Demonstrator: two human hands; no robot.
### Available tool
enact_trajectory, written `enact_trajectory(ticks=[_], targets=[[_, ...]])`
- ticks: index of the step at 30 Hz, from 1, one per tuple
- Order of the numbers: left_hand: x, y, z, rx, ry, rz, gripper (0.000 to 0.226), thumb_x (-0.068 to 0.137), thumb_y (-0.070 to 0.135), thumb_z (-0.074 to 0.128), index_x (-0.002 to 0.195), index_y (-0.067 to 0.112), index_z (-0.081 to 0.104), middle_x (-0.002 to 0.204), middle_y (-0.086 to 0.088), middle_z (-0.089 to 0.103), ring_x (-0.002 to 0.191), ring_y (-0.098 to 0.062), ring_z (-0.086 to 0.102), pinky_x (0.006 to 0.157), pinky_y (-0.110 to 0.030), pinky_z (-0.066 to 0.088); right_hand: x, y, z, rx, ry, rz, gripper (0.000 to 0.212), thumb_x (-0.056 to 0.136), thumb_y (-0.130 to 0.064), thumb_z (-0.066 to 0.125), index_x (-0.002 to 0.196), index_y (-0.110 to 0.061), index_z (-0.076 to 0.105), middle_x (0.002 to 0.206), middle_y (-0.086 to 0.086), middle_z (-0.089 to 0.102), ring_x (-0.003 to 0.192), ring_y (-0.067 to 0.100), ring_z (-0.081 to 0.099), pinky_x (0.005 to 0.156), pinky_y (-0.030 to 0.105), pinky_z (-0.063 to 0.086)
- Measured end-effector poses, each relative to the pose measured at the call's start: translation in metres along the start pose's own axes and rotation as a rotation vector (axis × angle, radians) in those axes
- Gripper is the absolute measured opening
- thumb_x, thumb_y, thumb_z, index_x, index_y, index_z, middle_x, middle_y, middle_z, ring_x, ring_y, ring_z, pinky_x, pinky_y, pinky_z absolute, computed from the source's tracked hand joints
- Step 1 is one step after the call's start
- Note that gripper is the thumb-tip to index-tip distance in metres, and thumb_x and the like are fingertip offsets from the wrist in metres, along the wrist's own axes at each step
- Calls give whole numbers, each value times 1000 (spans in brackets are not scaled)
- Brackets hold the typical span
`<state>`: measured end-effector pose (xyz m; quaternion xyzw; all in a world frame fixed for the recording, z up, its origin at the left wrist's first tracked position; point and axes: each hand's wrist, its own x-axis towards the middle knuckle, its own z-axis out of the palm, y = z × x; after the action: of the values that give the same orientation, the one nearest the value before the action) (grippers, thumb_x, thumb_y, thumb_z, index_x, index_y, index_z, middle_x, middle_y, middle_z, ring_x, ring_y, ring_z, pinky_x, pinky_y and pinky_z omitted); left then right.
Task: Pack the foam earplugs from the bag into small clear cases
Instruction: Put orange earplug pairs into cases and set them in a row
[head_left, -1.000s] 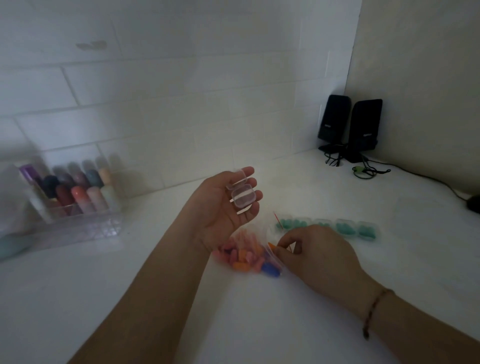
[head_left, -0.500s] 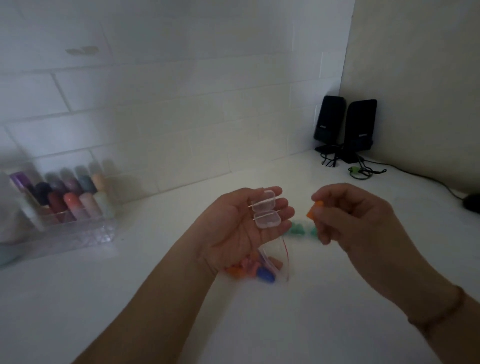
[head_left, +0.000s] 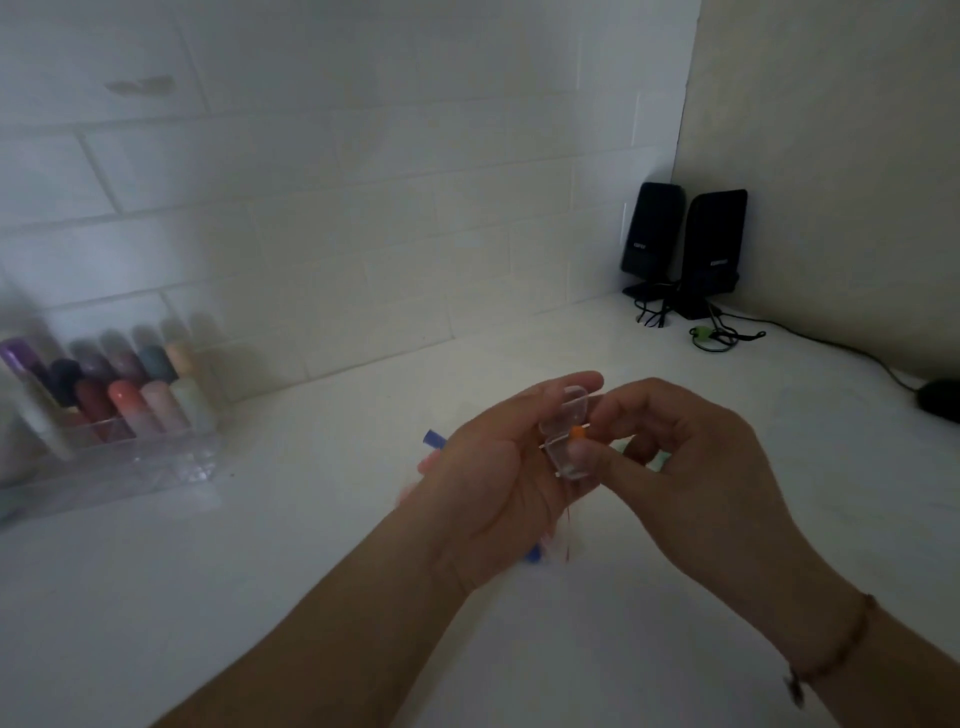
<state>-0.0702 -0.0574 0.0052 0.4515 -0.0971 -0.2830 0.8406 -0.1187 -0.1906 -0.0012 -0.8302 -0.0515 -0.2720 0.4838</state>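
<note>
We find the white countertop (head_left: 311, 597) carrying the work, with a clear organiser of coloured bottles (head_left: 111, 410) well to the left of our hands and two black speakers (head_left: 685, 244) far beyond the right hand.

Our left hand (head_left: 498, 483) lies palm up and cradles the small clear case (head_left: 566, 436), which stands hinged open, lid away from us. Our right hand (head_left: 691, 457) meets it from the right, thumb and forefinger pinched on an orange earplug (head_left: 576, 432) at the case's hinge line. The two hands are touching at the case.

In our judgement the risks are these: the foam may spring back out of the shallow half before the lid shuts; the case, merely resting on the fingers, may tip under the pressing thumb; an earplug caught across the hinge would stop the closure.

The bag of earplugs (head_left: 535, 553) sits beneath the left hand and is almost wholly hidden; only a blue earplug (head_left: 434, 439) behind the hand and scraps of colour show. Low light and blur prevent us from telling whether the case already holds anything.
</note>
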Motion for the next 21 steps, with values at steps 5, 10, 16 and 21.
enact_trajectory(ticks=[5,10,16,21], targets=[[-3,-8,5,-41,23,1,44,89,16,50,126,-6,55,108,-22,59,104,-29,59,97,-40,47,-4,3,5,-163,-22,-101,10,72,-35,77,74,-38,67,67,-23,63,62,-4,57,57,6,38],[-1,-7,4,-71,51,11,40,92,13,48,126,-9,54,109,-22,57,102,-32,52,89,-37,46,-6,5,7,-332,19,-166,10,75,-41,74,72,-35,67,59,-27,54,64,-12,52,59,2,35],[0,-6,0,-21,91,38,34,98,15,45,121,-5,60,104,-18,64,89,-29,62,75,-31,52,-4,7,8,-319,0,-271,12,75,-48,64,80,-36,63,69,-29,47,69,-7,50,62,3,34],[4,-2,-6,22,138,72,34,98,17,45,121,-2,61,123,-25,62,117,-39,59,97,-45,43,-4,2,-4,-302,-6,-238,28,70,-57,65,89,-38,56,79,-19,53,69,10,54,55,15,40]])
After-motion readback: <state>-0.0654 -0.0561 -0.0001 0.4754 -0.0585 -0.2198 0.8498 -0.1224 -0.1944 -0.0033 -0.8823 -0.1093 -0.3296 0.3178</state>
